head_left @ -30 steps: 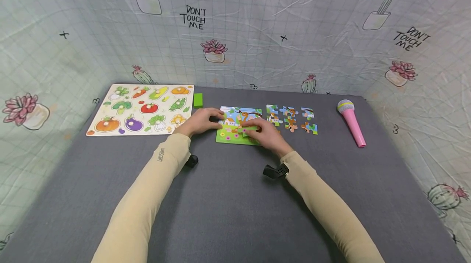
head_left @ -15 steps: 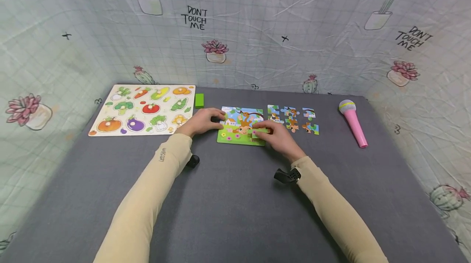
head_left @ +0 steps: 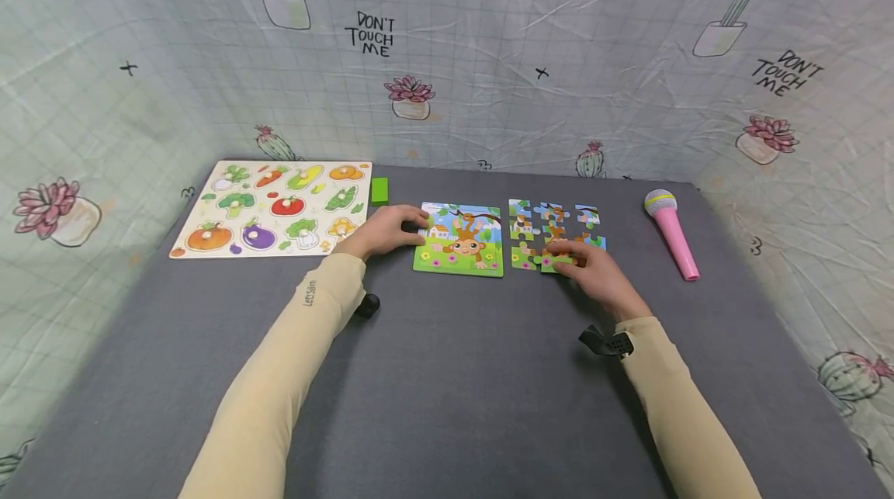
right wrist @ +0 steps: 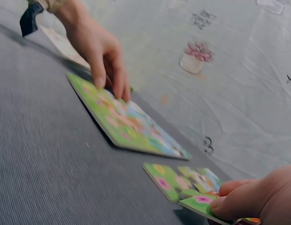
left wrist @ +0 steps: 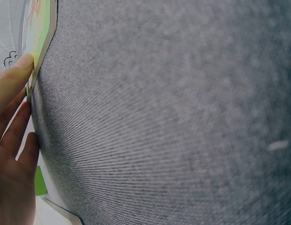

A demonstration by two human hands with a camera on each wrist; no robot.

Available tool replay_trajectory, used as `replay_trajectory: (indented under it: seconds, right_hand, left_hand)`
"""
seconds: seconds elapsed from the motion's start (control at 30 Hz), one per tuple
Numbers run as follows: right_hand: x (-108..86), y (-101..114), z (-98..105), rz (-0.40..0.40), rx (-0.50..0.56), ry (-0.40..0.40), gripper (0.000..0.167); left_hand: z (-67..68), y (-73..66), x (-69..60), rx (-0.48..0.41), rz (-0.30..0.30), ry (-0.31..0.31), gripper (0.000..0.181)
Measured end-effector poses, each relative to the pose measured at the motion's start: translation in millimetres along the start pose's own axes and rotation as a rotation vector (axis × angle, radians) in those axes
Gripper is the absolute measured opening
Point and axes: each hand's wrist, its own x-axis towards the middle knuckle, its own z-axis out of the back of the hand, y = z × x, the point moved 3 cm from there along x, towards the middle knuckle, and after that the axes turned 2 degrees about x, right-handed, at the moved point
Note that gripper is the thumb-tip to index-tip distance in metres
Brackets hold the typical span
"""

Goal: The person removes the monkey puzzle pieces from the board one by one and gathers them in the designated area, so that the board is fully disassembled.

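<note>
A jigsaw board with a monkey picture lies in the middle of the table in the head view. My left hand holds its left edge; in the left wrist view the thumb rests on top and the other fingers are at the edge. My right hand pinches a green puzzle piece with a pink flower between thumb and fingers, tilted in the right wrist view. Several loose puzzle pieces lie in rows right of the board, partly hidden by the right hand.
A vegetable peg board lies at the left, with a small green block beside its right edge. A pink toy microphone lies at the right. Patterned cloth hangs behind the grey table.
My right hand has moved right with the puzzle piece, from over the jigsaw board to the loose pieces. The monkey picture is now uncovered. My left hand has stayed at the board's edge.
</note>
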Motion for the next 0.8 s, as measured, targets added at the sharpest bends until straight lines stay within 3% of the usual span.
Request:
replay_trajectory:
  seconds: [0.23,0.43,0.53,0.7,0.8]
  right_hand:
    - [-5.4,-11,11,-0.049,-0.049,-0.05,0.036]
    - [-3.7,-14,8,-0.036,-0.048,-0.055,0.037]
    - [-1.2,-14,6,0.014,-0.044,-0.065,0.033]
    - [1.8,-13,4,0.145,-0.156,-0.137,0.024]
    - [2.1,-13,3,0.169,-0.227,-0.164,0.023]
  left_hand:
    - [-0.1,-0.6,-0.2,0.004,-0.008,-0.005,0.037]
    - [-0.2,0.1,-0.3,0.004,-0.011,-0.015,0.036]
    - [-0.4,0.3,-0.4,0.004,-0.014,-0.016,0.036]
    - [-1.0,0.7,-0.5,0.001,-0.012,-0.013,0.036]
    - [0.0,0.1,-0.8,-0.004,-0.014,-0.011,0.037]
